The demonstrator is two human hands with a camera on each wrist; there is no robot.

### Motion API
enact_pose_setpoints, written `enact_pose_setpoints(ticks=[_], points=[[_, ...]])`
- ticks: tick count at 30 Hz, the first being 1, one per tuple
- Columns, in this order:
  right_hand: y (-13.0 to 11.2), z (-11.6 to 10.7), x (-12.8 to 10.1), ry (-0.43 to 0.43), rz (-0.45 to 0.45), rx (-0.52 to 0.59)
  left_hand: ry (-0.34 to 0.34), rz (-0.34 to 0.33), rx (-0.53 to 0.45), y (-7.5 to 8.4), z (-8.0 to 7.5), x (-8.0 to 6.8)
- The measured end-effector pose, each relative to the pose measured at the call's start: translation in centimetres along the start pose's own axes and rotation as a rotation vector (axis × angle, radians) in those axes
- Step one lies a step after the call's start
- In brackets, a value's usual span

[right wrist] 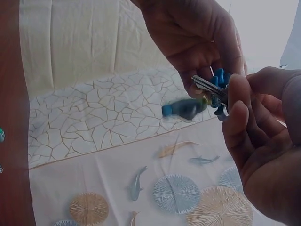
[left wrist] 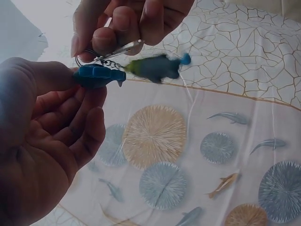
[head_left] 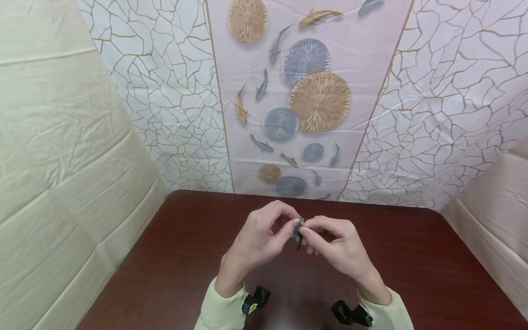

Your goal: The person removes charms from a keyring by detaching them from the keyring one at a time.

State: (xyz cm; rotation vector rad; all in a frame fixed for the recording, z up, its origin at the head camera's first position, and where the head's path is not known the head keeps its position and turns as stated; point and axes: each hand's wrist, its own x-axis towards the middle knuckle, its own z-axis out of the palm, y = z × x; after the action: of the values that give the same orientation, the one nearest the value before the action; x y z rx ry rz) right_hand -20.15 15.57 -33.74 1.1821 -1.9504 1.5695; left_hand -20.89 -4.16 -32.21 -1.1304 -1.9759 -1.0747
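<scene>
Right now your left hand [head_left: 255,240] and right hand [head_left: 336,247] meet at the middle, raised above the dark red surface [head_left: 412,256], and both are pinching the same small bunch. Your left fingers [left wrist: 70,127] curl round a blue fish-shaped charm [left wrist: 99,75], whose long axis runs sideways toward your right hand. Your right fingertips [left wrist: 110,40] nip the metal ring and key [right wrist: 207,85] just above it, so the two grips almost touch. A second charm, dark green with a blue tip [left wrist: 155,67], hangs free from the short chain on the far side, blurred, nearer your right hand. Behind stands a patterned backdrop [head_left: 305,101] with fish and round fans.
</scene>
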Motion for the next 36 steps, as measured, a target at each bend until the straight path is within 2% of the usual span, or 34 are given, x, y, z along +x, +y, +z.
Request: enact_pose_setpoints(ticks=[5,12,17,26,36], points=[[-0.2,0.0,0.1,0.008,-0.014,0.001,0.002,-0.019,0.018,-0.1,0.0,0.0],[-0.3,-0.2,-0.1,-0.003,0.016,-0.016,0.021,-0.130,0.050,-0.2,-0.5,0.0],[0.0,-0.4,-0.1,0.009,0.038,-0.059,-0.031,-0.166,0.048,-0.6,-0.8,-0.1],[0.2,-0.4,0.0,0.044,0.105,-0.104,-0.136,-0.296,0.010,-2.0,-1.3,-1.1],[0.5,-1.1,0.0,0.056,0.146,-0.136,-0.204,-0.406,0.022,-4.1,-0.9,-2.2]])
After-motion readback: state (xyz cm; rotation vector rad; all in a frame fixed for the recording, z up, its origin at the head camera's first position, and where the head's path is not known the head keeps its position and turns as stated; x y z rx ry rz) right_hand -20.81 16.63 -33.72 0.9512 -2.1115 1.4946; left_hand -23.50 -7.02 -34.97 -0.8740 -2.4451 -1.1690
